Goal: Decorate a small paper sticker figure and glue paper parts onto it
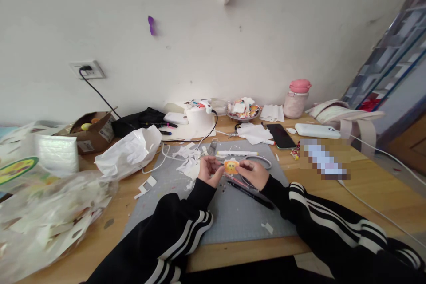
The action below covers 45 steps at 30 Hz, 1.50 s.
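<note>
Between my two hands, above the grey cutting mat (226,226), is a small orange-yellow figure with a face (231,167), a white shape showing at its top. My left hand (211,170) pinches its left edge with thumb and fingers. On the opposite edge, the fingers of my right hand (254,173) are closed. Whether it is a paper cutout or something thicker, I cannot tell. Below the hands lie a black pen (250,194) and a thin pinkish stick (240,183). A white marker with yellow ends (237,153) rests just behind them.
White paper scraps (190,162) and a white plastic bag (129,153) lie to the left. Toward the wall stand a bowl of scraps (243,110) and a pink bottle (296,100). A dark phone (281,136) and a white power bank (317,131) are on the right, with cables crossing the table.
</note>
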### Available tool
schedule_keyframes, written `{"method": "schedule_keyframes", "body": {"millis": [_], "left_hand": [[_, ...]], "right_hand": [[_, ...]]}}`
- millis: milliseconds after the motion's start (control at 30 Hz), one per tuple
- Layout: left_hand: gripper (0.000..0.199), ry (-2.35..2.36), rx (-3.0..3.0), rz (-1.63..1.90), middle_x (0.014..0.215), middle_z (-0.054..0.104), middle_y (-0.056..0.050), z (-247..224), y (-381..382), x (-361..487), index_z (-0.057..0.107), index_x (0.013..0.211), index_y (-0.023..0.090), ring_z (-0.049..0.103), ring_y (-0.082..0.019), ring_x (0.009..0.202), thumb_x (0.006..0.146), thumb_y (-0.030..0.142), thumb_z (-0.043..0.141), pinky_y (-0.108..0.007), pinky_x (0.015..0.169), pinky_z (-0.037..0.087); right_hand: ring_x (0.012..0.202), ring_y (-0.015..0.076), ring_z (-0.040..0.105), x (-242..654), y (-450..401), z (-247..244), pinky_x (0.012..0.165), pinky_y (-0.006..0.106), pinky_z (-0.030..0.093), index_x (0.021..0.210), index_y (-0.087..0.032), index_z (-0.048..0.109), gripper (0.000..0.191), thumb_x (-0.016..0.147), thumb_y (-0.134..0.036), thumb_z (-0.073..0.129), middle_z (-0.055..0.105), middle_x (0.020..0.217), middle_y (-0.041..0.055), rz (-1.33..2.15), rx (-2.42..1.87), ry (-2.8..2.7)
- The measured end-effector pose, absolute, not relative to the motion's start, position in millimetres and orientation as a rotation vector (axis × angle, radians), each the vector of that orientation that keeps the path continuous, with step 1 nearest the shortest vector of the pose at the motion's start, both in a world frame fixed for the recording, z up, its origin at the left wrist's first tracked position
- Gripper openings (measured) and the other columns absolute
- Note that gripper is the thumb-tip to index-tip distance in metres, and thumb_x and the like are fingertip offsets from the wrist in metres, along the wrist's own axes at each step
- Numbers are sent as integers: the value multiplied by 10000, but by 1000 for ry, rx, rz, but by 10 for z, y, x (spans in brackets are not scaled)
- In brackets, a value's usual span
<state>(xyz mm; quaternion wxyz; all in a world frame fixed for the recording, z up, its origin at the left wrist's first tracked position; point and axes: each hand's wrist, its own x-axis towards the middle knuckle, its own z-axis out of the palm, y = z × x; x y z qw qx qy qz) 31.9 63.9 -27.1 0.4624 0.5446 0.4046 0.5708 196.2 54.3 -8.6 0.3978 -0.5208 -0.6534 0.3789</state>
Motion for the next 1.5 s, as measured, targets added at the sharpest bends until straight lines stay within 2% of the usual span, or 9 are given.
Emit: {"method": "schedule_keyframes", "body": {"millis": [100,233,400,700,900,1033,1233,1500], "left_hand": [[323,1010,1304,1401,751,552,25,-301,702,291,457,871,204,509,-83,560,641,335,643,-210,544,408],[233,1031,1299,1354,623,572,24,-357,767,275,550,742,187,497,-101,520,608,353,643,-219,521,407],[261,1053,1307,1324,597,590,16,-393,772,266,605,707,176,490,-104,511,600,411,643,-225,518,400],[214,1038,1342,1336,608,573,13,-388,779,259,570,595,187,485,-111,549,579,374,672,-231,550,403],[228,1025,1346,1344,631,567,4,-377,770,263,560,595,185,484,-112,568,586,386,669,-235,566,408],[251,1029,1335,1311,604,548,10,-332,748,274,543,596,191,477,-114,553,574,410,662,-229,524,395],[247,999,1342,1208,595,538,14,-184,692,277,546,583,183,480,-113,557,551,390,677,-236,550,407],[255,991,1300,1094,538,521,14,-129,685,291,587,583,184,429,-109,503,529,419,668,-243,512,359]], "right_hand": [[706,177,640,1969,550,-86,659,285,495,751,-156,643,183,754,-316,554,706,743,34,979,-1308,-1640],[690,169,633,1966,537,-78,648,279,490,758,-152,648,187,754,-316,560,706,740,35,985,-1305,-1645],[698,169,620,1955,500,-55,664,283,479,759,-158,657,132,742,-261,576,710,768,44,947,-1322,-1675],[713,170,626,1943,489,-83,688,291,488,773,-159,654,138,746,-274,581,709,790,53,924,-1330,-1686],[733,168,616,1947,512,-103,710,295,489,779,-169,634,130,726,-278,587,689,783,41,897,-1330,-1646],[749,167,617,1958,522,-81,731,295,489,763,-177,625,140,736,-309,588,682,772,33,892,-1308,-1640],[722,165,617,1970,525,-71,684,277,486,736,-183,605,122,766,-281,539,681,733,25,902,-1269,-1651],[716,168,618,1968,489,-26,684,271,490,723,-187,588,120,761,-276,517,672,734,22,939,-1211,-1670]]}}
